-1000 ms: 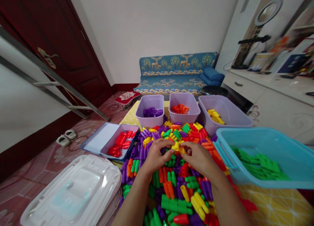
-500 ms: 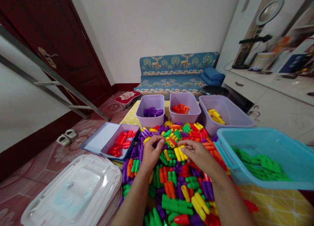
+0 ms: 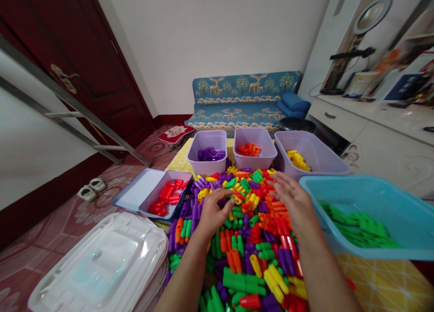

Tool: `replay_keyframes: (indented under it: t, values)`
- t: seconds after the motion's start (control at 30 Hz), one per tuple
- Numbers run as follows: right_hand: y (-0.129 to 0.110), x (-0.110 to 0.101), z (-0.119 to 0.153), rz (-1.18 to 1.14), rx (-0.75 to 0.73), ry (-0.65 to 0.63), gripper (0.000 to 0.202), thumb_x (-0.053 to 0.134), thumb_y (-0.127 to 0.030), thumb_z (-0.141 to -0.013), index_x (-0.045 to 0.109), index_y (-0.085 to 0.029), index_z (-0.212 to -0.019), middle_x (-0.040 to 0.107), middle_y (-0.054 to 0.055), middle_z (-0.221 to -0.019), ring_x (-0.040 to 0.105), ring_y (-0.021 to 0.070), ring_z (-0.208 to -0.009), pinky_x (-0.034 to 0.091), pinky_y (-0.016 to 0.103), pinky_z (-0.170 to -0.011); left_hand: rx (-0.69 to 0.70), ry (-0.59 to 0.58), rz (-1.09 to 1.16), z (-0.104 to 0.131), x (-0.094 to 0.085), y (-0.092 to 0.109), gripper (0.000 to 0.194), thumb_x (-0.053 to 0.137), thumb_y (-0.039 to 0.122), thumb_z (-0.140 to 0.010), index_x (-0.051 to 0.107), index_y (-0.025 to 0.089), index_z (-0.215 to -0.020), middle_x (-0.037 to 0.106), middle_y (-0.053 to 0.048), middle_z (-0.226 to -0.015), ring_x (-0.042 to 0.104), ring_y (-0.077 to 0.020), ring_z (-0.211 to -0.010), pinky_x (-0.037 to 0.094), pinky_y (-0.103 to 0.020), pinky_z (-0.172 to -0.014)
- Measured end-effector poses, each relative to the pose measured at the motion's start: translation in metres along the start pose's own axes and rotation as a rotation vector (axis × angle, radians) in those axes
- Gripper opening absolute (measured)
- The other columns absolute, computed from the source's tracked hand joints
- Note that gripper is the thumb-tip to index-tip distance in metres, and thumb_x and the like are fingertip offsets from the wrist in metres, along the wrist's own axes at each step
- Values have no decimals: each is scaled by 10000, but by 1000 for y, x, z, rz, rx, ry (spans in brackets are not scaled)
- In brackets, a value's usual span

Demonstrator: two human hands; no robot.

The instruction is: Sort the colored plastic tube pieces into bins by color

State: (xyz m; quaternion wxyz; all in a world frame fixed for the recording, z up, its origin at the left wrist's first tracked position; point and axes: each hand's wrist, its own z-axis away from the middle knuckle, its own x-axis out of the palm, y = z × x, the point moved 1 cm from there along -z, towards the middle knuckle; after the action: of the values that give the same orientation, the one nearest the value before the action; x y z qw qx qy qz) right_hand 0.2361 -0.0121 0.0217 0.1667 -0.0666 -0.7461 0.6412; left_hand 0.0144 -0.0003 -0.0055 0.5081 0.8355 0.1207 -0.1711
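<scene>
My left hand (image 3: 217,212) hovers low over the middle of a heap of plastic tube-shaped blocks (image 3: 240,282). Its fingers are curved, the thumb stands apart, and nothing shows between them. Just beyond its fingertips lie red and yellow blocks (image 3: 238,197). My right hand (image 3: 293,199) is raised over the right side of the heap, fingers stretched and slightly blurred, with no block visible in it. It is near the lilac bin (image 3: 325,160) that holds yellow blocks (image 3: 298,160). Red and orange blocks (image 3: 276,208) lie beside and below that hand.
Lilac bins hold purple blocks (image 3: 212,154) and orange blocks (image 3: 249,149) at the back. A turquoise bin (image 3: 359,183) with green blocks stands right. Left are an open case (image 3: 132,194) with red blocks and stacked white lids (image 3: 101,262). A ladder (image 3: 84,113) leans farther left.
My right hand has moved up and right from the heap's middle. The yellow blocks at its fingertips no longer show there. My left hand has shifted slightly right.
</scene>
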Motion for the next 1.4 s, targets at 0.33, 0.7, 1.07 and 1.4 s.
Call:
replay_keyframes:
  t: [0.33,0.7,1.07,1.4]
  values:
    - [36,17,9,927,-56,-342,349,599,-260,-773,651,-201,-1113,692,77,-1000,655,165,-728,505,306,-715,18,-70,-113,1,0,4,272,663,333,-794,704,207,-1031,714,-87,-1023,637,-249,-978,477,-359,-872]
    - [12,40,26,384,3,-602,480,538,-135,-737,596,-190,-1211,669,21,-896,611,141,-752,494,261,-680,-128,-6,171,2,2,0,280,657,292,-797,686,147,-1035,724,-70,-917,655,-197,-842,502,-294,-787]
    - [-17,23,30,870,-74,-596,458,763,-262,-631,689,-255,-1084,676,30,-923,611,170,-684,468,294,-653,-169,136,192,2,-4,-1,347,575,380,-856,612,149,-599,584,19,-568,516,-102,-557,399,-207,-563]
    - [-3,40,31,873,-180,-484,349,543,-251,-811,665,-195,-1133,684,93,-1019,653,211,-842,494,323,-747,-114,69,132,2,-4,2,276,578,385,-859,709,148,-807,682,-27,-747,606,-152,-710,456,-240,-680]
